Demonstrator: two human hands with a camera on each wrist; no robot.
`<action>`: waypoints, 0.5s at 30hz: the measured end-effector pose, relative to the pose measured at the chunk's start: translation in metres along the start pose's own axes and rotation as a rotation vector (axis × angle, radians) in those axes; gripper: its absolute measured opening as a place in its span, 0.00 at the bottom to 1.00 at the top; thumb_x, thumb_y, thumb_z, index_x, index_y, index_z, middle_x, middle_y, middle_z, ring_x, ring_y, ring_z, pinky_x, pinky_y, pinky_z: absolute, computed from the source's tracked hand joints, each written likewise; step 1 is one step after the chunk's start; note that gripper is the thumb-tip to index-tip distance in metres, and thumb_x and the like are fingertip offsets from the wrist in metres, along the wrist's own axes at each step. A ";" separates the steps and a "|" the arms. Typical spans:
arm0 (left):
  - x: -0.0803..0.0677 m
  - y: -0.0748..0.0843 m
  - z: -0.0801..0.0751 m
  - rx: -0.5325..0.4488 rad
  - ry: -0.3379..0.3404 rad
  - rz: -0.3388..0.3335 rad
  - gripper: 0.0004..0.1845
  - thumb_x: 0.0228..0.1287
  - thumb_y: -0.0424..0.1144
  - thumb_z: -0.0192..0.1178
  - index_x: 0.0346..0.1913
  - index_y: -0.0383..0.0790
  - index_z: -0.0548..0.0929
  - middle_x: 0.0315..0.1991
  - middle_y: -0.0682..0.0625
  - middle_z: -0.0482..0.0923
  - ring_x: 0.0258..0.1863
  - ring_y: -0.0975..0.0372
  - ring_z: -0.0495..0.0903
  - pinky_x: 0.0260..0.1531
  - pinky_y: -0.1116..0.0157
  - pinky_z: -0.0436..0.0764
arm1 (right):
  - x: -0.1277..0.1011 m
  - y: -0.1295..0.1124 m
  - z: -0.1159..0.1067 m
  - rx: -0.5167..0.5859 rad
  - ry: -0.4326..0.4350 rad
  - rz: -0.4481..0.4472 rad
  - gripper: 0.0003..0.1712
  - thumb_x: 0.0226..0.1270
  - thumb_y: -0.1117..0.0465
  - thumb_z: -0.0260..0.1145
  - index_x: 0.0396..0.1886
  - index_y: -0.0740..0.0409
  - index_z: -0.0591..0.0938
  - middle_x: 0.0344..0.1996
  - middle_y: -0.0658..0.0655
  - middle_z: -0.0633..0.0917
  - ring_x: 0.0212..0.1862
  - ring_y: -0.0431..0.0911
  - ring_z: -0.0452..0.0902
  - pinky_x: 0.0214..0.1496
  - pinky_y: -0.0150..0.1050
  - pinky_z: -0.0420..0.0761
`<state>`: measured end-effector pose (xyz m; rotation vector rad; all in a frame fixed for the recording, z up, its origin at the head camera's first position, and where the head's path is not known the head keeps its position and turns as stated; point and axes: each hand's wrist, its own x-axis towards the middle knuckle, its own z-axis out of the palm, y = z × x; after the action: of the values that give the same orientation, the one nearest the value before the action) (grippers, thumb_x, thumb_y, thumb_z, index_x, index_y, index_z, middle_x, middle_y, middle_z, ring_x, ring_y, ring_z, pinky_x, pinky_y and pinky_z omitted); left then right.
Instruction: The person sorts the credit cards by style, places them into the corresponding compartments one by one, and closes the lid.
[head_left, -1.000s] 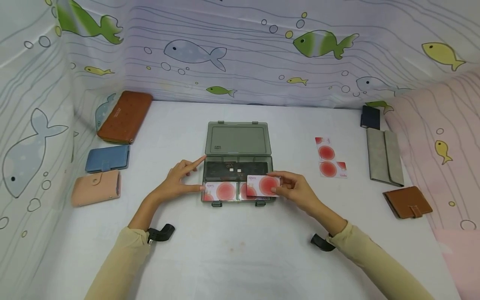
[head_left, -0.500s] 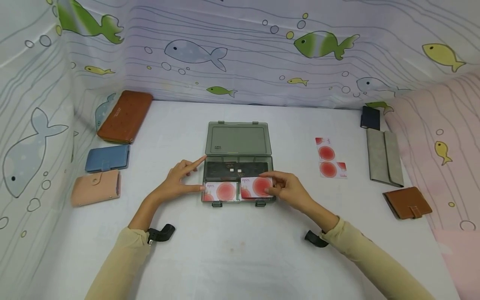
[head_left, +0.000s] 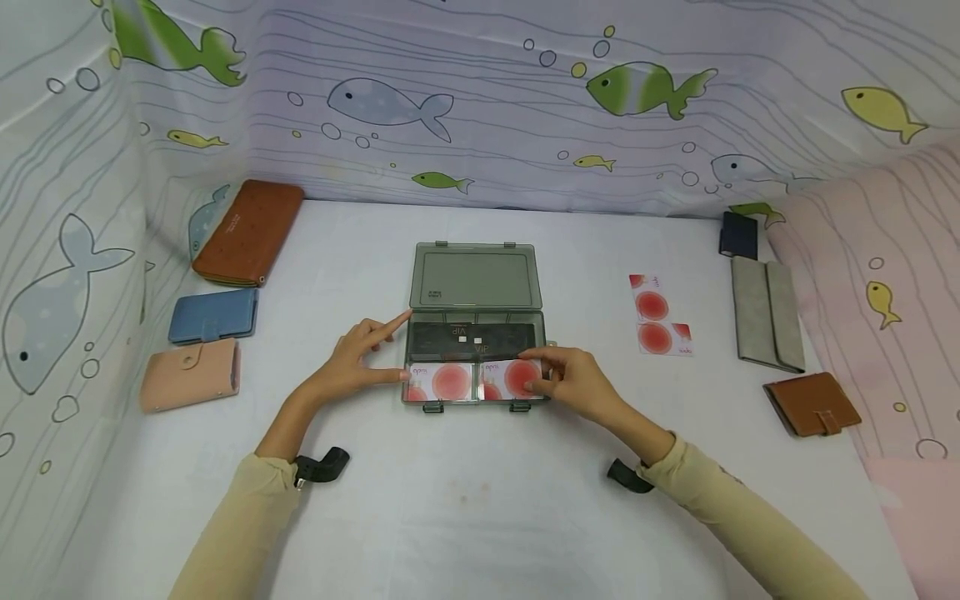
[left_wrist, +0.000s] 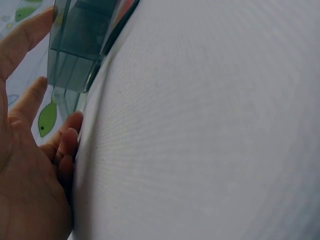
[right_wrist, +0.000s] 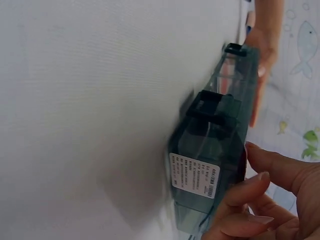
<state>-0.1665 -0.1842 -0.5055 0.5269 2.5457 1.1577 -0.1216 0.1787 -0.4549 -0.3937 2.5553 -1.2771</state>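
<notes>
A grey see-through box (head_left: 476, 333) lies in the middle of the white table with its lid (head_left: 476, 277) flat behind it. A dark card fills the box's rear compartment. In the front left compartment lies a red-and-white card (head_left: 442, 381). My right hand (head_left: 527, 371) pinches a second red-and-white card (head_left: 506, 377) by its right end, low in the front right compartment. My left hand (head_left: 393, 348) touches the box's left side with straight forefinger and thumb. The wrist views show the box (left_wrist: 80, 45) (right_wrist: 220, 150) edge-on beside each hand (left_wrist: 35, 55) (right_wrist: 252, 197).
Two more red-and-white cards (head_left: 656, 317) lie to the right of the box. Brown (head_left: 247, 233), blue (head_left: 213, 315) and pink (head_left: 191, 375) wallets line the left side. Navy (head_left: 738, 235), grey (head_left: 767, 312) and brown (head_left: 812, 404) wallets line the right. Fish-print curtains wall the table.
My right hand has carried its card leftward and down, from above the box's right front corner into the front right compartment. The left hand has stayed put.
</notes>
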 end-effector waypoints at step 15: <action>0.000 0.001 -0.001 0.005 0.003 0.011 0.50 0.54 0.51 0.73 0.78 0.63 0.57 0.50 0.47 0.67 0.43 0.59 0.60 0.44 0.56 0.56 | -0.014 -0.010 -0.021 -0.006 0.013 0.105 0.21 0.59 0.67 0.72 0.55 0.61 0.84 0.32 0.56 0.89 0.21 0.53 0.78 0.23 0.35 0.71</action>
<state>-0.1662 -0.1844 -0.5045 0.5415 2.5523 1.1570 -0.1145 0.1934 -0.4327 -0.2498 2.5550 -1.2388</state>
